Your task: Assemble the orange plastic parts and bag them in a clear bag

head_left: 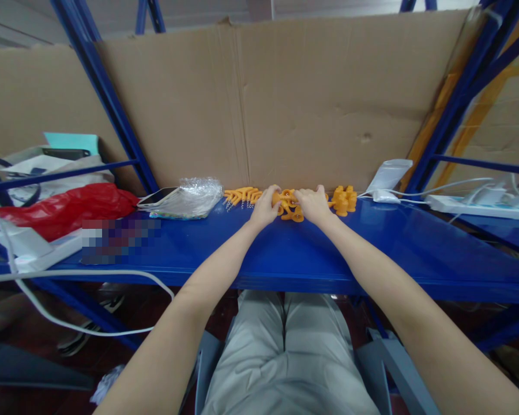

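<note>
Near the back of the blue shelf my left hand is closed at the left side of a cluster of orange plastic pieces, gripping at least one of them. From the right, my right hand curls its fingers over the same cluster, and the parts under its fingers are hidden. Some of these pieces have round ends, one lying at the front. Beyond my left hand lies a row of orange corkscrew-like parts with metal spirals. Beside my right hand several chunky orange plastic parts stand close together.
A blue metal shelf carries everything, backed by a cardboard sheet. On the left are a clear plastic packet, a phone, a red bag and a white cable. A white power strip lies at right.
</note>
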`<move>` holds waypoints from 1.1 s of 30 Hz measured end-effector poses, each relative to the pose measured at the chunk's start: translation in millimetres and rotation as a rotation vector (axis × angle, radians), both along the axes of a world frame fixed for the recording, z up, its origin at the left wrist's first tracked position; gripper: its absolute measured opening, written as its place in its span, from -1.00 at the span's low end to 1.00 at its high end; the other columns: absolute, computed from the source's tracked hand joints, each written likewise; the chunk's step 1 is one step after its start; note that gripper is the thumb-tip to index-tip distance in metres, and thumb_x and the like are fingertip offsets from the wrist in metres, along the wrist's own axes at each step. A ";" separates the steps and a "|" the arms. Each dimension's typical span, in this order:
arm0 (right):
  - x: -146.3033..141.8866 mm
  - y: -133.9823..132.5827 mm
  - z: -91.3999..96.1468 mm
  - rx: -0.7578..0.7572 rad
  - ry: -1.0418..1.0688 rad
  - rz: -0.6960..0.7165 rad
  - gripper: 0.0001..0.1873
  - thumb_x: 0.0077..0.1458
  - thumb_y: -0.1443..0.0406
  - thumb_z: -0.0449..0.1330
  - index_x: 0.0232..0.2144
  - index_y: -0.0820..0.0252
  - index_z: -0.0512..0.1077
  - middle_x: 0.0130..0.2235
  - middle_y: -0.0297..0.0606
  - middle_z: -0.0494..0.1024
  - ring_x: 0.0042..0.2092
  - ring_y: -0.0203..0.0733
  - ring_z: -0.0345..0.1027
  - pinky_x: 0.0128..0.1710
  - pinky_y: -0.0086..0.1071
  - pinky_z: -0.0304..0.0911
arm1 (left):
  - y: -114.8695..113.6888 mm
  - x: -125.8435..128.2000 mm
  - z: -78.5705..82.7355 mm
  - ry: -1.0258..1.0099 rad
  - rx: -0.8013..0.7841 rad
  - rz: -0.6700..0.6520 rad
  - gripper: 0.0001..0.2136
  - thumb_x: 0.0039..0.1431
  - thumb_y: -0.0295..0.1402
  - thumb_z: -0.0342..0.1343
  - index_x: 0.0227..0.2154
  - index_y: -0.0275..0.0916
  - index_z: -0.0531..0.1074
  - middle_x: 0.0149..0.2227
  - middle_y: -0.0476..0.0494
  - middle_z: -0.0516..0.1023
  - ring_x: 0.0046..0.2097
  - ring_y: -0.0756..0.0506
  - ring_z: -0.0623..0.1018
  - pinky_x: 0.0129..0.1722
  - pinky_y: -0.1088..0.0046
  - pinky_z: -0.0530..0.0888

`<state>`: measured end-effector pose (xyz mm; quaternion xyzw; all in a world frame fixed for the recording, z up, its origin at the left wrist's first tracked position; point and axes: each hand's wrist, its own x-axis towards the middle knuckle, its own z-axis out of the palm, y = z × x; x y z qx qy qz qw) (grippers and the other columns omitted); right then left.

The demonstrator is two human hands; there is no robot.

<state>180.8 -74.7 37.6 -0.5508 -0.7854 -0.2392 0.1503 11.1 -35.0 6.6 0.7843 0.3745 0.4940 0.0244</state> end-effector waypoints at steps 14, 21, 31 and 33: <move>-0.4 4.7 -7.9 -0.025 -0.061 -0.003 -0.67 0.26 0.42 -0.05 -0.02 0.35 0.43 -0.03 0.11 0.57 -0.01 0.07 0.43 0.08 -0.04 -0.06 | -6.6 -1.9 1.5 0.079 -0.090 0.039 -0.69 0.07 -0.60 0.12 -0.12 -0.22 0.34 -0.12 -0.16 0.52 -0.01 -0.15 0.53 0.07 0.19 0.46; 5.3 10.9 -10.5 -0.055 -0.011 0.006 -0.67 0.23 0.36 0.05 0.02 0.32 0.40 0.02 0.11 0.56 0.04 0.08 0.42 0.00 -0.11 -0.02 | -11.4 -2.4 2.3 0.235 0.024 0.123 -0.63 0.18 -0.57 -0.01 0.04 -0.21 0.34 -0.03 -0.23 0.45 0.07 -0.20 0.48 0.08 0.19 0.44; 1.7 1.7 -0.3 0.064 -0.071 -0.001 -0.64 0.23 0.48 -0.10 -0.10 0.29 0.46 -0.17 -0.01 0.62 -0.12 0.00 0.42 0.04 -0.03 -0.07 | -8.0 6.6 7.7 -0.207 -0.385 -0.015 -0.71 0.04 -0.58 0.16 -0.16 -0.25 0.33 -0.35 -0.03 0.52 -0.37 -0.04 0.57 -0.21 0.32 0.55; 2.2 2.4 -2.0 0.099 -0.078 0.011 -0.62 0.24 0.48 -0.11 -0.07 0.26 0.45 -0.17 -0.02 0.62 -0.12 -0.01 0.40 0.07 -0.01 -0.07 | -9.3 7.5 8.1 -0.293 -0.592 -0.056 -0.71 0.09 -0.52 0.17 -0.13 -0.25 0.29 -0.50 0.07 0.45 -0.56 0.02 0.48 -0.39 0.39 0.53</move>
